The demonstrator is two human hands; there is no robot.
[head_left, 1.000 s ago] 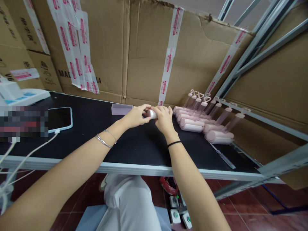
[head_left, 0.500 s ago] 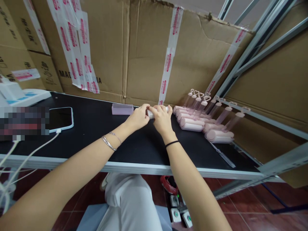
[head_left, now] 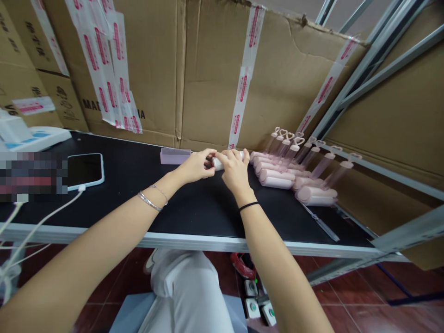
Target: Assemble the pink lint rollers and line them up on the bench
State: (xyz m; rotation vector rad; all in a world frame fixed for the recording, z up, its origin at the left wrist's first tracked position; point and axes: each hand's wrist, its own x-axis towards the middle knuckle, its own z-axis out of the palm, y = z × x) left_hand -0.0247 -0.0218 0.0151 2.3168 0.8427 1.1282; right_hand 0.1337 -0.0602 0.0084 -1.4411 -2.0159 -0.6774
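Observation:
A short pale, whitish-pink cylinder (head_left: 217, 163) lies crosswise just above the black tabletop, near its back edge. My right hand (head_left: 236, 172) is wrapped over it from above, covering most of its length. At the cylinder's left end, the curved thumb and fingers of my left hand (head_left: 198, 165) close in on the rim, with a small dark gap inside the grip. Left of my hands rests a lilac rectangular block (head_left: 175, 156). To the right stand several pale pink cylinders (head_left: 276, 179) with clear tubes and heart-shaped loops on top.
A thin screwdriver-like tool (head_left: 321, 223) lies at the right. On the left are a phone (head_left: 85, 170) with a white cable and a white power strip (head_left: 41, 138). Cardboard (head_left: 208, 83) walls the back; a metal shelf frame (head_left: 347, 97) borders the right.
My left wrist and forearm have shifted slightly left, and the left fingers have opened a little at the cylinder's end. My right hand stays almost still on the cylinder.

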